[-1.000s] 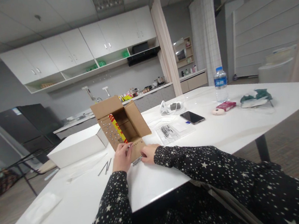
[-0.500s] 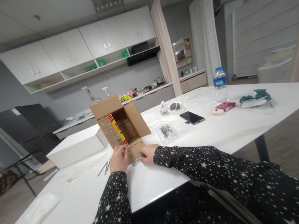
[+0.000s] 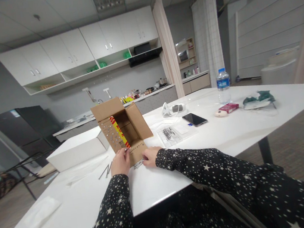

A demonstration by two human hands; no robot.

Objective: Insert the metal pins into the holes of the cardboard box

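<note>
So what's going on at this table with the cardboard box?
A person in a star-patterned top sits at a white table, working at an open cardboard box that lies on its side. The left hand rests against the box's lower flap, which has rows of small holes. The right hand touches some metal nails lying by the flap. More nails lie to the left; a bag of hardware and a phone sit beyond.

White desk, glossy top. Near edge, centre: open cardboard box on its side, loose metal nails just left of it. White box toward left edge. Clear bag of parts and phone mid-desk. Water bottle, pink box, green cloth toward far right corner. White pouch at near left corner.
</note>
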